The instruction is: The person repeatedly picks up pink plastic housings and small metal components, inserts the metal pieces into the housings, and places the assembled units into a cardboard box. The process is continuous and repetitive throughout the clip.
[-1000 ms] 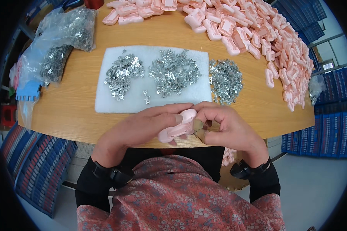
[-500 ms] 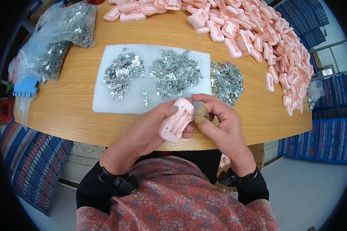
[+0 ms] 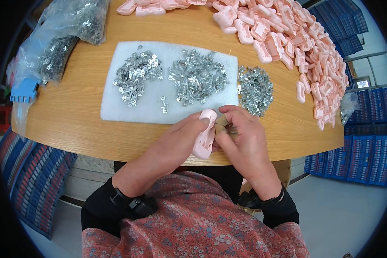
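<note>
While one rounded pink plastic shell (image 3: 202,148) is pinched by left hand (image 3: 178,139), right hand (image 3: 244,135) grip unclear, three silvery metal-clip heaps (image 3: 200,79) are seen.

A notched blue piece (image 3: 24,90) lies at the left edge of the worktop (image 3: 79,112); blue racks (image 3: 350,161) stand to the right.

The bare left hand (image 3: 172,139) grips a pale-pink, rounded plastic shell (image 3: 203,144) at the table's near edge; the right hand (image 3: 247,135), its thumb and finger wrapped in tan coverings (image 3: 220,129), meets the shell's right side. Beyond, two heaps of small silver metal clips (image 3: 198,79) lie on a white rectangular foam pad (image 3: 131,115). More pink shells (image 3: 303,43) pile far right.
</note>
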Available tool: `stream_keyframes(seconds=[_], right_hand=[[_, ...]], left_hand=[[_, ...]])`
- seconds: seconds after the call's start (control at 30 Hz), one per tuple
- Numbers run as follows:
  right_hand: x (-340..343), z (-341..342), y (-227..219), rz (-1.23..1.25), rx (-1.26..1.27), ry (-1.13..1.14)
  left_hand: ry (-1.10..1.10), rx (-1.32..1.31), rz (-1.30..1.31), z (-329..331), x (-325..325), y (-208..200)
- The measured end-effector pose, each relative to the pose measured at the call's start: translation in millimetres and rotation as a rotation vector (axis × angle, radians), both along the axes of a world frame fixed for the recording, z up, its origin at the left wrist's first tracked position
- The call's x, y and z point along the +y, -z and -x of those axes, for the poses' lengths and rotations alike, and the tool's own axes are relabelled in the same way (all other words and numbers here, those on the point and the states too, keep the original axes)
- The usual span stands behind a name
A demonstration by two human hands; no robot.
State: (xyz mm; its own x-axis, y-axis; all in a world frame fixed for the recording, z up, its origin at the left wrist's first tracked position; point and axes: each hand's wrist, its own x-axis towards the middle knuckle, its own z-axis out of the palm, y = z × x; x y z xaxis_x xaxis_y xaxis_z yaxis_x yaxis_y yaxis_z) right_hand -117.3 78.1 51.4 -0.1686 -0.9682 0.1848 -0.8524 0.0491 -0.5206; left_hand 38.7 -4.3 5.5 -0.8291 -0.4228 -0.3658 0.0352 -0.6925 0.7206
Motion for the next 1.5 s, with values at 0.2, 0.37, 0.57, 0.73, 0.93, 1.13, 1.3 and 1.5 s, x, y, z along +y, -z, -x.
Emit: stream_keyframes(seconds=[0.2,0.37,0.57,0.73,0.93,1.13,1.3,1.5], right_hand=[[8.8,-0.6,2.2,0.07,0.118,-0.032],[19.0,1.6,4.3,0.087,0.068,0.018],[23.6,5.0,9.2,0.126,0.184,-0.116],[21.4,8.8,9.8,-0.125,-0.979,0.132],[19.7,9.2,13.2,-0.219,-1.19,0.109],[20.7,-0.2,14.4,-0.24,-1.207,0.123],[18.5,-2.8,11.1,-0.223,-1.238,0.095],[12.4,-4.7,7.3,-0.083,-1.058,-0.006]], left_hand=[[-0.027,0.053,-0.107,2.6,-2.9,9.4],[-0.019,0.068,-0.206,1.3,-5.5,10.1],[-0.015,0.062,-0.202,0.5,-6.6,1.9],[0.089,0.06,-0.145,-7.3,-9.6,-19.3],[0.04,-0.102,0.446,-15.8,-0.9,-14.2],[0.089,-0.248,0.85,-15.2,-1.0,-24.5],[0.022,-0.181,0.928,-16.2,0.3,-15.9],[0.006,0.142,-0.315,-33.7,-24.3,-22.3]])
